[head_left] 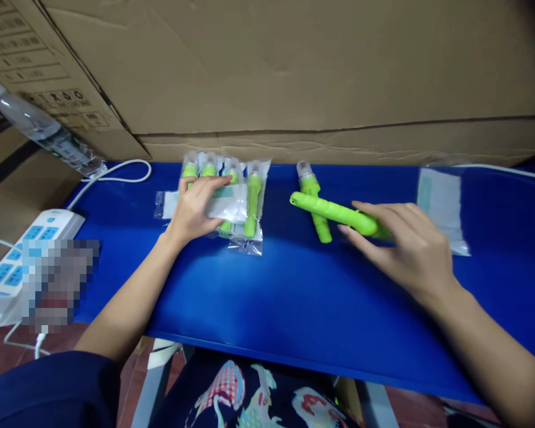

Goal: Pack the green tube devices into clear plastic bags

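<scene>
My left hand (196,205) is curled over a flat packet (232,203), white and pale green in clear plastic, with thumb and fingers at its edges. This packet lies across a row of bagged lime-green sticks (253,205) with clear caps, like small flashlights. In my right hand (412,246) is another lime-green stick (334,213), gripped at one end; that end is hidden by my fingers. Its free end points left, above a loose green stick (314,199) with a clear cap that lies on the blue table (249,297).
Another flat packet (441,208) lies right of my right hand. At the left are a power strip (38,238), a pixelated object (57,285), white cables (129,169) and a leaning water bottle (49,131). A cardboard wall (294,71) stands along the table's back edge.
</scene>
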Motion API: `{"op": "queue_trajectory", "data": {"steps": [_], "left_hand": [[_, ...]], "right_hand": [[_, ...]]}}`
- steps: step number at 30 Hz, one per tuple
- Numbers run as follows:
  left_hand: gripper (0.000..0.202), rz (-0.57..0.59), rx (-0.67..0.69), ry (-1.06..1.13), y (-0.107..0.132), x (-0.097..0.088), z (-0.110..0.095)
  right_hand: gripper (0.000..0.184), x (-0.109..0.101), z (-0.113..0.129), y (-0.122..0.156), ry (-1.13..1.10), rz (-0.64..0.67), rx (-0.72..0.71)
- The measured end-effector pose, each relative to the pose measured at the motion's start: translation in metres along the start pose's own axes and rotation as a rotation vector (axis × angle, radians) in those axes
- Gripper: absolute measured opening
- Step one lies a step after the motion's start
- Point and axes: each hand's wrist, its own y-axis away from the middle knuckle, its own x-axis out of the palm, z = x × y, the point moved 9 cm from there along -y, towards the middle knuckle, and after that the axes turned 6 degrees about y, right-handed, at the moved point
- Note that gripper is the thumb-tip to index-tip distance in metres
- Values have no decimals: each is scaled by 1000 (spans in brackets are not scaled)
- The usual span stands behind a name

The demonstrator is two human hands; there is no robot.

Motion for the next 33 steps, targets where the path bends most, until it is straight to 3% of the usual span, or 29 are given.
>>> {"op": "queue_trajectory", "data": {"steps": [7, 17, 25, 33], "left_hand": [[59, -32, 39, 13, -1, 0, -8], [60, -53, 6, 17, -3, 0, -6], [60, -40, -61, -36, -3, -7, -4], [63, -8, -62, -29, -3, 0, -2]], "right_hand": [[34, -5, -20, 10, 7, -62, 39], [35, 0, -23, 15, -4, -80, 62], [36, 11, -25, 19, -13, 26, 117], [35, 11, -22, 17, -68, 78, 92]]}}
